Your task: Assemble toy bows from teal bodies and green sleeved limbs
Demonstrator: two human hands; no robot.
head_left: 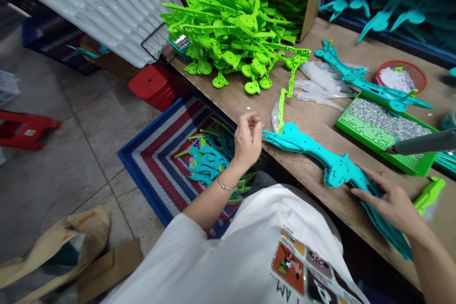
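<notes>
A long turquoise plastic piece [309, 145], bulky in the middle, lies slantwise along the workbench's near edge. My right hand [395, 202] grips its right half, thumb and fingers reaching across it. Beside its left tip, just off the bench edge, my left hand [247, 140] is raised with curled fingers; whether anything small sits in them I cannot make out. A green strip with a clear blade-like piece [280, 111] lies just behind the turquoise piece's left end. A second turquoise piece [370, 83] with green bits rests farther back, partly over a green tray of screws [388, 118].
Bright green plastic parts [235, 33] are heaped at the back. A red basket [401, 76] holds small white pieces. A dark screwdriver tool [423, 142] juts in from the right. Below left stand a blue-rimmed striped crate [156, 152] and a red stool [153, 86].
</notes>
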